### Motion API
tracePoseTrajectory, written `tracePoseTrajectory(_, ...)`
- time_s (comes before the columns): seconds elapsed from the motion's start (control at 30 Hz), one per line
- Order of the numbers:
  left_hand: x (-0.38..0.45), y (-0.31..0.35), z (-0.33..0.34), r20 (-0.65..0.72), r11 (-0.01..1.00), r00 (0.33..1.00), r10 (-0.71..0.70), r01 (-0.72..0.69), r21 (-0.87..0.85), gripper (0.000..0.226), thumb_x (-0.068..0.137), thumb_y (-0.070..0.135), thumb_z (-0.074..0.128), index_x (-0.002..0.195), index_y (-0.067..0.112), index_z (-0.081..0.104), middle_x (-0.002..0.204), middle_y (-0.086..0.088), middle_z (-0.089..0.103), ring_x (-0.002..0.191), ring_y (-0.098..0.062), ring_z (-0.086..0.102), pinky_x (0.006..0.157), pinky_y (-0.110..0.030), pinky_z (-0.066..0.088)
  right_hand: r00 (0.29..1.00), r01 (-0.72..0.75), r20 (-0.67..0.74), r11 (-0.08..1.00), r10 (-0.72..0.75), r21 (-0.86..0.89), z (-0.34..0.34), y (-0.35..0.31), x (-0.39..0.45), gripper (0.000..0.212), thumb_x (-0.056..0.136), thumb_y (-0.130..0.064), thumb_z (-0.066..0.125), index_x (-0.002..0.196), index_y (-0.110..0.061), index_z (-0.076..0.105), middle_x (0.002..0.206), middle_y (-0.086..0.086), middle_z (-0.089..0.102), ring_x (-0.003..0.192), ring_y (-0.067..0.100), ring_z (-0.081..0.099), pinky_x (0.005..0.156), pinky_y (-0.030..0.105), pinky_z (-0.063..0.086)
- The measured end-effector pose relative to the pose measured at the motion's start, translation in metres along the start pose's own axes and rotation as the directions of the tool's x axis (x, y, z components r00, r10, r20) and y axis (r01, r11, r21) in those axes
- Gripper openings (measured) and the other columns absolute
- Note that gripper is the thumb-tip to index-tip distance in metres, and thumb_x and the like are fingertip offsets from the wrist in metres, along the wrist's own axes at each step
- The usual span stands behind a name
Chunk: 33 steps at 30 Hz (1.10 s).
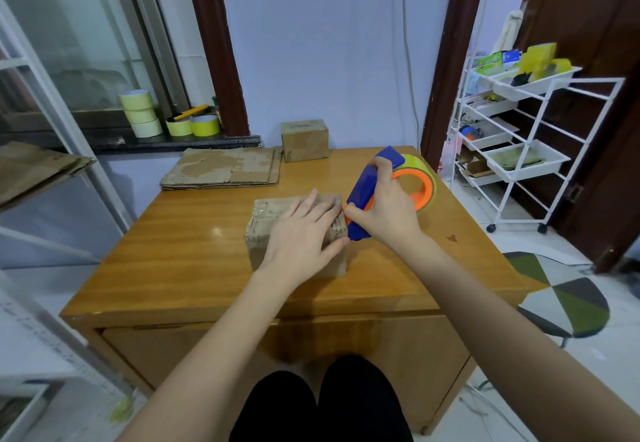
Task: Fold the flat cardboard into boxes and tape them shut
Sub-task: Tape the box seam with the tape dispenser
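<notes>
One small box (pixel 304 139) already sits closed at the far edge of the wooden table (pixel 194 244), so at least one looks finished. The one in hand, a worn cardboard box (pixel 263 233), stands near the middle of the table with its flaps down and glossy tape showing across its top on the left side. The left hand (pixel 301 230) lies flat on the lid with fingers straight, pressing it down. The right hand (pixel 388 213) is wrapped around the blue-and-orange tape dispenser (pixel 367 185), whose lower end touches the box's right top edge (I'd guess the strip is being run over that corner or cut there, though I can't see the tape itself at that spot). So this box seems close to sealed.

What is left is plain enough: a stack of flat cardboard (pixel 221 168) lies at the far left of the table, just beside the finished box, still unfolded. Spare tape rolls (pixel 142 112) wait on the sill beyond.
</notes>
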<state>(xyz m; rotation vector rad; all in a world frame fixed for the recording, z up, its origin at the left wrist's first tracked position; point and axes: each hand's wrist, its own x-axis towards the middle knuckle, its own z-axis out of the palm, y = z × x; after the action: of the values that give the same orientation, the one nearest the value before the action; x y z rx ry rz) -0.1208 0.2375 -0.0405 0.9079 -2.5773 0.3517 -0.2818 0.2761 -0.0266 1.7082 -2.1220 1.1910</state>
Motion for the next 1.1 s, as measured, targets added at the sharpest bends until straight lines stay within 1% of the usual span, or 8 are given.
tracePoseTrajectory(0.13, 0.007, 0.001, -0.002, 0.032, 0.996, 0.999, 0.043, -0.041, -0.078, 0.065, 0.096, 0.051, 0.042, 0.15, 0.018, 0.028, 0.155, 0.003, 0.028, 0.143, -0.01, 0.024, 0.114, -0.024, 0.02, 1.0, -0.006, 0.013, 1.0, 0.007, -0.03, 0.002, 0.002, 0.003, 0.066, 0.078, -0.029, 0.067, 0.13, -0.009, 0.032, 0.083, 0.007, 0.054, 0.071, 0.023, 0.051, 0.047, 0.026, 0.029)
tracePoseTrajectory(0.2, 0.007, -0.002, -0.002, 0.027, 0.995, 0.999, 0.047, -0.044, -0.092, 0.064, 0.096, 0.051, 0.042, 0.15, 0.02, 0.028, 0.156, 0.005, 0.028, 0.142, -0.008, 0.025, 0.112, -0.021, 0.021, 1.0, 0.0, 0.021, 0.998, 0.001, -0.056, 0.003, 0.001, 0.005, 0.066, 0.078, -0.032, 0.065, 0.13, -0.01, 0.031, 0.086, 0.01, 0.056, 0.072, 0.027, 0.054, 0.051, 0.028, 0.032)
tracePoseTrajectory(0.33, 0.005, -0.004, -0.003, 0.022, 0.992, 0.998, 0.053, -0.05, -0.115, 0.064, 0.096, 0.05, 0.043, 0.149, 0.018, 0.028, 0.155, 0.003, 0.029, 0.142, -0.01, 0.026, 0.113, -0.024, 0.021, 0.999, 0.015, 0.051, 0.991, -0.008, -0.136, 0.004, -0.008, 0.012, 0.063, 0.08, -0.037, 0.063, 0.128, -0.012, 0.031, 0.09, 0.01, 0.054, 0.074, 0.028, 0.056, 0.056, 0.034, 0.045)
tracePoseTrajectory(0.5, 0.005, -0.002, -0.005, 0.02, 0.993, 0.999, 0.042, -0.04, -0.115, 0.063, 0.096, 0.05, 0.042, 0.149, 0.019, 0.028, 0.154, 0.002, 0.031, 0.143, -0.01, 0.025, 0.114, -0.024, 0.02, 0.996, -0.002, 0.089, 0.983, 0.019, -0.185, 0.003, -0.015, 0.016, 0.06, 0.086, -0.037, 0.059, 0.131, -0.012, 0.029, 0.091, 0.007, 0.046, 0.071, 0.024, 0.048, 0.057, 0.032, 0.036)
tracePoseTrajectory(0.77, 0.004, -0.001, -0.007, 0.021, 0.991, 0.999, 0.026, -0.023, -0.131, 0.061, 0.096, 0.047, 0.045, 0.147, 0.017, 0.033, 0.153, -0.001, 0.035, 0.142, -0.012, 0.027, 0.114, -0.024, 0.019, 0.993, -0.009, 0.115, 0.972, 0.037, -0.237, 0.005, -0.018, 0.021, 0.058, 0.086, -0.036, 0.059, 0.13, -0.01, 0.03, 0.092, 0.008, 0.043, 0.07, 0.027, 0.046, 0.058, 0.032, 0.034)
tracePoseTrajectory(0.83, 0.004, -0.001, -0.007, 0.017, 0.99, 1.0, 0.021, -0.019, -0.139, 0.06, 0.096, 0.047, 0.046, 0.147, 0.017, 0.035, 0.152, 0.0, 0.035, 0.142, -0.012, 0.028, 0.113, -0.025, 0.02, 0.991, -0.036, 0.121, 0.977, 0.063, -0.212, 0.006, -0.015, 0.023, 0.058, 0.085, -0.034, 0.058, 0.13, -0.01, 0.03, 0.095, 0.009, 0.047, 0.073, 0.03, 0.052, 0.059, 0.033, 0.036)
tracePoseTrajectory(0.97, 0.004, -0.001, -0.006, 0.011, 0.99, 1.0, 0.008, -0.006, -0.143, 0.061, 0.095, 0.051, 0.043, 0.147, 0.02, 0.034, 0.154, 0.004, 0.031, 0.142, -0.009, 0.025, 0.113, -0.024, 0.021, 0.976, -0.198, 0.082, 0.978, 0.203, -0.059, 0.007, -0.006, 0.019, 0.055, 0.085, -0.034, 0.058, 0.126, -0.012, 0.03, 0.1, 0.009, 0.055, 0.074, 0.029, 0.057, 0.062, 0.034, 0.038)
tracePoseTrajectory(1.1, 0.003, 0.0, -0.005, -0.007, 0.991, 1.0, -0.009, 0.008, -0.134, 0.061, 0.095, 0.052, 0.043, 0.147, 0.022, 0.034, 0.153, 0.006, 0.033, 0.142, -0.008, 0.026, 0.111, -0.022, 0.023, 0.992, -0.123, 0.031, 0.989, 0.126, -0.077, 0.01, -0.006, 0.015, 0.058, 0.084, -0.033, 0.06, 0.128, -0.012, 0.03, 0.099, 0.007, 0.054, 0.074, 0.025, 0.054, 0.06, 0.032, 0.038)
